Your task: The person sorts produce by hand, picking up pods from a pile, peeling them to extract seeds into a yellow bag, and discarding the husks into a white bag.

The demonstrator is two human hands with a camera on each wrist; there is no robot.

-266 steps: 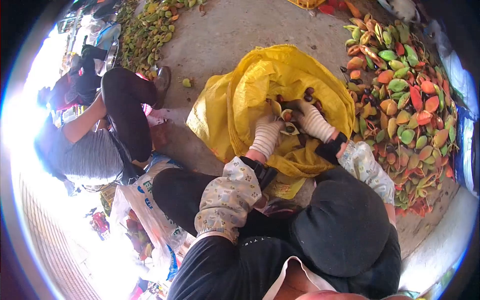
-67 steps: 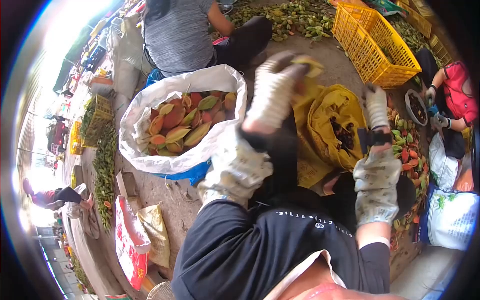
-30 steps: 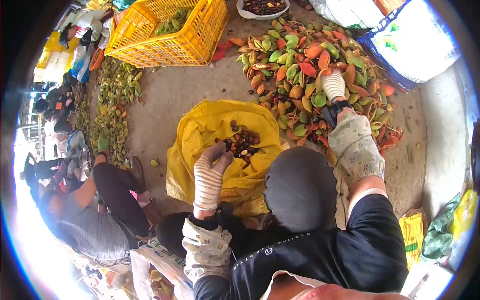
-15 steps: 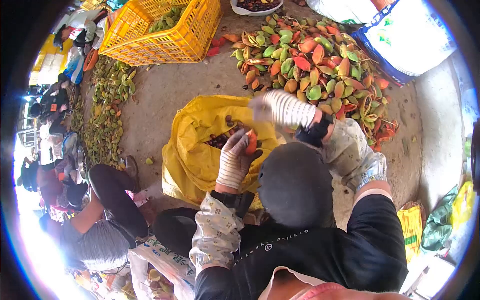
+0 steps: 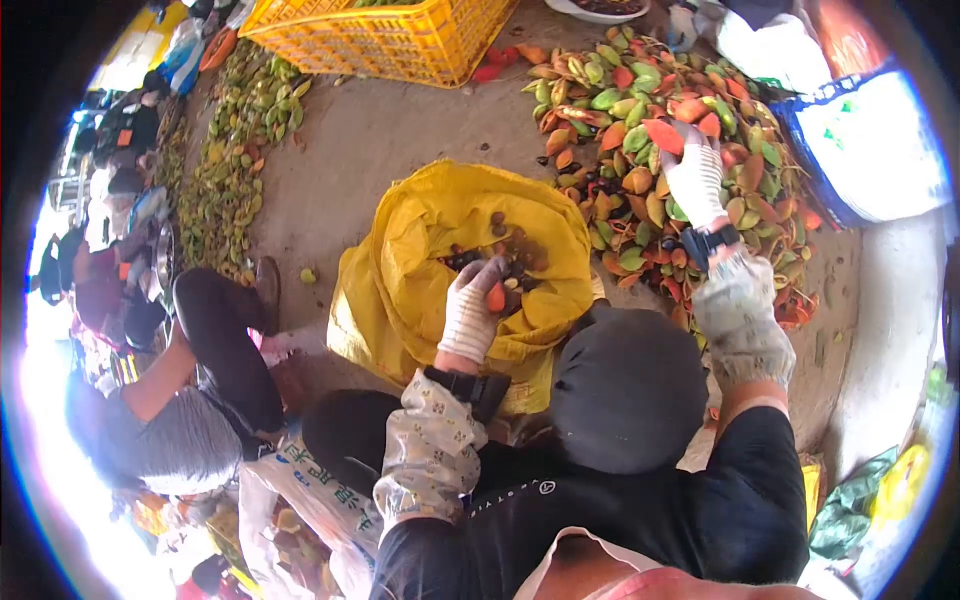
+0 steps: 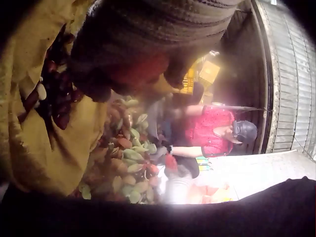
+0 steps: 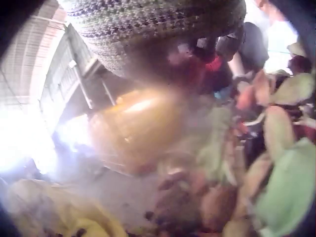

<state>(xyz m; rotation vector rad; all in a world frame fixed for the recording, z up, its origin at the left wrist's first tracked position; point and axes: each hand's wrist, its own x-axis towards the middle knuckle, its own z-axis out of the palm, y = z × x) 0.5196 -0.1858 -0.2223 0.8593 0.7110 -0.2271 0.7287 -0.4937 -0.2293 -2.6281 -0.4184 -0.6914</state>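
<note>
Over the yellow sack (image 5: 400,265), the gloved left hand (image 5: 468,312) grips a red-orange pod piece (image 5: 496,297), which shows blurred under the curled fingers of the left hand (image 6: 148,34) in the left wrist view. Dark seeds (image 6: 60,94) lie inside the sack. At the pile of red and green pods (image 5: 640,180), the gloved right hand (image 5: 694,180) has its fingers at a red pod (image 5: 664,136) and appears to pinch it. In the right wrist view, the right hand (image 7: 158,39) is close above the pods, its fingertips blurred around something reddish.
A yellow crate (image 5: 400,45) stands beyond the sack, a bowl (image 5: 600,10) at the top edge. White bags (image 5: 870,150) border the pile on the right. Another person's leg (image 5: 225,350) is at the left. A person in red (image 6: 212,131) sits beyond the pile.
From above the sack, the right hand has moved right and outward to the pod pile. The left hand stays over the sack with the red-orange piece. The head view has shifted slightly.
</note>
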